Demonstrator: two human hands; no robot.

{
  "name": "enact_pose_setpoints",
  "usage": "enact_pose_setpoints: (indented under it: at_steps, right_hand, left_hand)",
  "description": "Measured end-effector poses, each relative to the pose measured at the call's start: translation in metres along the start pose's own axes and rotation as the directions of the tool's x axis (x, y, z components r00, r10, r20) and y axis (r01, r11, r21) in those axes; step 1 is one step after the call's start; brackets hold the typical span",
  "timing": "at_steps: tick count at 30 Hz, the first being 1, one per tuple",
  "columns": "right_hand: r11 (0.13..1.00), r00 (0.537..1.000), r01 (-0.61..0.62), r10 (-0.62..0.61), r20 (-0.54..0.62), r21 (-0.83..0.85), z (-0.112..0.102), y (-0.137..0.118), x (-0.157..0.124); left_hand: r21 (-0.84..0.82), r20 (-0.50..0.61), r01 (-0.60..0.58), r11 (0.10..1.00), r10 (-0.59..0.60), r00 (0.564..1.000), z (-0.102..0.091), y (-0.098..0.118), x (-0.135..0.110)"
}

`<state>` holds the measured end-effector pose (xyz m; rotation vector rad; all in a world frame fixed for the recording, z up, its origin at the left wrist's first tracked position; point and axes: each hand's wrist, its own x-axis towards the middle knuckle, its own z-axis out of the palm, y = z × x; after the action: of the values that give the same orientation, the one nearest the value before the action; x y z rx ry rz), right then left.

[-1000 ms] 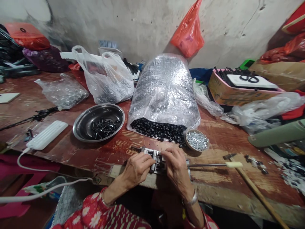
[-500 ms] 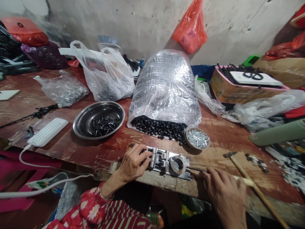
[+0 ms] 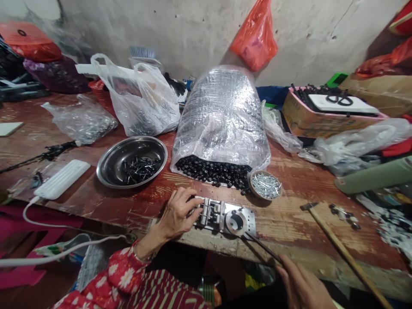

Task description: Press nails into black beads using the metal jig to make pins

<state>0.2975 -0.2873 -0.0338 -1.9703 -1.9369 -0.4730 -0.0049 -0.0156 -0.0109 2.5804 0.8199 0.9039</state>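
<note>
My right grip (image 3: 304, 287) is narrow around a thin dark rod (image 3: 262, 249), its tip at the round disc (image 3: 236, 222) of a steel jig (image 3: 214, 214). The jig sits at the worktop (image 3: 289, 223) edge under my curled left grip (image 3: 178, 212). Beyond lie a hammer (image 3: 341, 244), a small dish of nails (image 3: 254, 189), a steel bowl of black rivets (image 3: 100, 169) and a bulging clear bag of black parts (image 3: 222, 116).

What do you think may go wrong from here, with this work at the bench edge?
The metal jig sits near the bench's front edge, so pressure from the left hand might push it off. The thin metal rod in the right hand points at the jig's round disc and could slip. The black-headed pieces at the open mouth of the plastic bag might spill toward the jig.
</note>
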Motion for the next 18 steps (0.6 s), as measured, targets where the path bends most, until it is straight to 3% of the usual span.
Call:
enact_pose_setpoints:
  at_steps: [6,12,18]
  right_hand:
    - [0.997,0.997,-0.071,0.071,0.022,0.007,0.018,0.022,0.030]
    - [0.992,0.998,-0.048,0.053,-0.039,0.120,0.045,0.024,0.076]
    - [0.936,0.991,-0.126,0.106,0.081,0.330,0.052,0.001,0.116]
  left_hand:
    - [-0.101,-0.097,0.105,0.989,-0.115,0.989,-0.009,-0.038,0.021]
    - [-0.047,-0.002,0.180,0.983,-0.180,0.984,-0.002,-0.064,0.037]
    - [0.034,0.105,0.155,0.987,-0.158,0.982,0.015,-0.066,0.059]
